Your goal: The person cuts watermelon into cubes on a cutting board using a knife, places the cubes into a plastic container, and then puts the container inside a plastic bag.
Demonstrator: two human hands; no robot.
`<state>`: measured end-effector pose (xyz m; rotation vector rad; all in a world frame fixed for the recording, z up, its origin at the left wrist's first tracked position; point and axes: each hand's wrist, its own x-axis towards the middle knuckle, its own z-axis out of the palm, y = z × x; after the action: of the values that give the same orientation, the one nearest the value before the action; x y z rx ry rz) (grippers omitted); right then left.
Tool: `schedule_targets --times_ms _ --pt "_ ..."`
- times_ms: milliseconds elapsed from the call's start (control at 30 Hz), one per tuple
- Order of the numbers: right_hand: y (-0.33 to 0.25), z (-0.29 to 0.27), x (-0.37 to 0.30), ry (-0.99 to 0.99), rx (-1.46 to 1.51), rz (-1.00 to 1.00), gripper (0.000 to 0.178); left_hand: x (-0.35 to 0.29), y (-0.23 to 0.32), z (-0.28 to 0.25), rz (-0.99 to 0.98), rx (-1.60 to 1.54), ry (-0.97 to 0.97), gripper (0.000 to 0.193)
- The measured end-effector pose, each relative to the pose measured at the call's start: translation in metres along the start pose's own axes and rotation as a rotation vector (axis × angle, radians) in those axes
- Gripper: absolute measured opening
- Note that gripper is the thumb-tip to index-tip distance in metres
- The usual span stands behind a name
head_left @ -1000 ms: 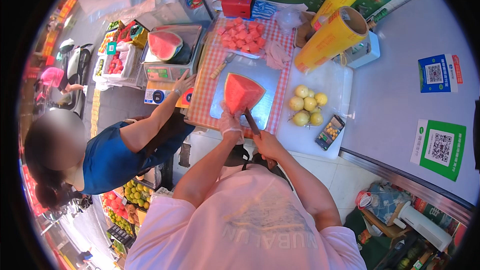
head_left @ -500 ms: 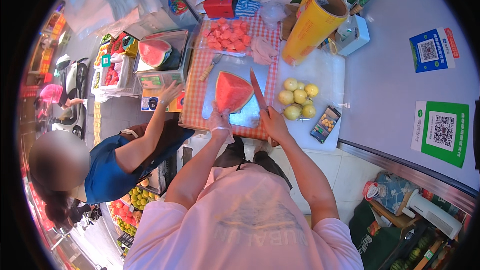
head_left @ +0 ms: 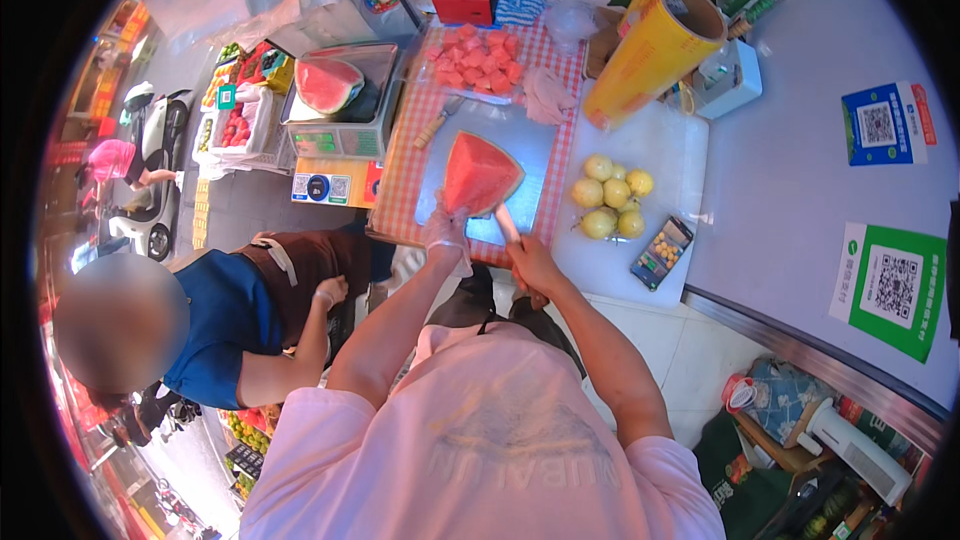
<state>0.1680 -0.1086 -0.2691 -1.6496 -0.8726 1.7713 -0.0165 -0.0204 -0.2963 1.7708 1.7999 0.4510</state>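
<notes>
A large wedge of watermelon [head_left: 478, 174] rests on a metal tray [head_left: 430, 190] over a red-checked cloth. My left hand [head_left: 446, 227], in a clear plastic glove, grips the wedge at its near left corner. My bare right hand [head_left: 534, 265] is closed round the handle of a knife [head_left: 506, 223]. Much of its blade is hidden by the wedge, at the near right edge; I cannot tell whether it is in the fruit or behind it. Beyond the tray lies a bag of watermelon cubes [head_left: 474, 62], with a pink cloth [head_left: 549, 96] beside it. A wooden-handled tool [head_left: 432, 129] lies at the tray's left.
Yellow-green fruits [head_left: 608, 195] and a phone [head_left: 661, 252] lie on the white board at right, below tall yellow rolls [head_left: 655, 58]. A bin [head_left: 345, 140] with cut watermelon [head_left: 328, 85] stands left. Another person [head_left: 230, 325] in blue is close on my left.
The knife has moved from beside the wedge to its near right edge, its blade now mostly hidden. The person at left has drawn an arm back from near the bin. The view has shifted slightly.
</notes>
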Motion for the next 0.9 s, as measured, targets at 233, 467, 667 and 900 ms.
schedule_targets --times_ms 233,467,667,900 --pt "-0.016 -0.011 -0.013 -0.116 0.216 0.175 0.025 0.002 -0.018 -0.004 -0.207 -0.571 -0.183 0.06" --pt "-0.022 -0.01 -0.015 -0.13 0.176 0.21 0.025 0.012 -0.034 -0.005 -0.419 -1.281 -0.352 0.054" --pt "-0.022 0.003 -0.015 -0.133 0.279 0.252 0.025 0.029 -0.028 -0.009 -0.542 -1.38 -0.469 0.048" --pt "-0.05 0.01 -0.023 -0.086 0.312 0.302 0.024 0.04 0.005 -0.031 -0.707 -1.374 -0.425 0.042"
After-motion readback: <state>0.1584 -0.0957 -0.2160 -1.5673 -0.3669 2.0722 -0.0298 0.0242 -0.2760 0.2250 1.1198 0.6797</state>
